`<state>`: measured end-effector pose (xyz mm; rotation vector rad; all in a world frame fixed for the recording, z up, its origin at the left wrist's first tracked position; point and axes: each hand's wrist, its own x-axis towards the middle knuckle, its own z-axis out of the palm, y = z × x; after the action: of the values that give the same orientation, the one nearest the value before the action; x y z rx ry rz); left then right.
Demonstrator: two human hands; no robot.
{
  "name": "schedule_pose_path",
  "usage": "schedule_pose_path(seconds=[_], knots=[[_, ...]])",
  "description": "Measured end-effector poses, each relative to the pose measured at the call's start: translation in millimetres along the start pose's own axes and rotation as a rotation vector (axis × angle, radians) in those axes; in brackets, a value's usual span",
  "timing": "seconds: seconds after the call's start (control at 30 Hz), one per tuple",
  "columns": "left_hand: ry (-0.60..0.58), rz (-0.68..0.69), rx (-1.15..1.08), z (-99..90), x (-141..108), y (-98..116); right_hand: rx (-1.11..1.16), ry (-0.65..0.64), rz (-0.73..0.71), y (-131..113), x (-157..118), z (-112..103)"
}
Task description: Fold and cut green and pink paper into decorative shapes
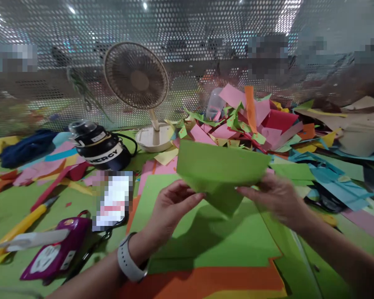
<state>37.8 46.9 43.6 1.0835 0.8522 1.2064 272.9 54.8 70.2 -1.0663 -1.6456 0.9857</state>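
A folded sheet of green paper (221, 164) is held up between my two hands, its wide edge at the top and a pointed corner hanging down. My left hand (171, 207), with a pale watch (129, 257) on its wrist, pinches the lower left of the paper between thumb and fingers. At the right side my right hand (277, 199) grips the paper, slightly smeared by motion; its fingertips are partly behind the sheet. Below lies a stack of sheets, light green (218, 253) on top with orange (205, 282) under it.
A small fan (140, 79) and a dark bottle (102, 145) stand at the back left. Paper scraps (237, 124) are heaped behind my hands. A phone (114, 201), a purple case (59, 249) and a yellow cutter (26, 220) lie left. A perforated screen (190, 25) closes the back.
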Motion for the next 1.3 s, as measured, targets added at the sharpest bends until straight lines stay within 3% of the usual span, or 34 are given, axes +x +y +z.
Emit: schedule_pose_path(seconds=[0.07,0.1,0.2,0.33,0.47,0.63,0.8,1.0,1.13,1.23,1.3], knots=[[-0.136,0.209,0.243,-12.4,-0.6,14.2,-0.223,-0.02,-0.248,-10.5,-1.8,-6.9],[-0.261,0.334,0.353,-19.2,-1.1,19.5,-0.297,-0.053,-0.352,-13.0,-2.8,-9.6],[-0.489,0.598,0.808,-38.8,-3.5,21.1,-0.443,-0.145,-0.529,-2.2,-6.8,-11.1],[-0.657,0.764,1.315,-54.9,-7.1,-3.1,-0.653,-0.313,-0.642,37.7,-14.2,-3.3],[-0.72,0.823,1.52,-62.9,-8.2,-22.5,-0.781,-0.401,-0.666,59.5,-21.0,0.4],[-0.744,0.778,1.432,-66.0,-13.7,-18.9,-0.833,-0.53,-0.553,58.5,-29.2,-1.7],[-0.77,0.62,1.283,-57.3,-20.6,-9.6,-0.869,-0.606,-0.464,48.7,-35.4,-3.3],[-0.714,0.571,1.194,-57.7,-16.3,-9.6,-0.674,-0.471,-0.356,51.2,-27.8,3.2],[-0.516,0.324,1.004,-58.0,-14.0,-4.7,-0.563,-0.385,-0.086,51.4,-15.8,12.3],[-0.363,0.131,1.02,-51.9,-11.3,-8.9,-0.544,-0.376,0.048,49.5,-9.8,17.1],[-0.302,0.085,1.053,-47.0,-8.4,-14.8,-0.554,-0.349,0.084,49.9,-8.4,18.9]])
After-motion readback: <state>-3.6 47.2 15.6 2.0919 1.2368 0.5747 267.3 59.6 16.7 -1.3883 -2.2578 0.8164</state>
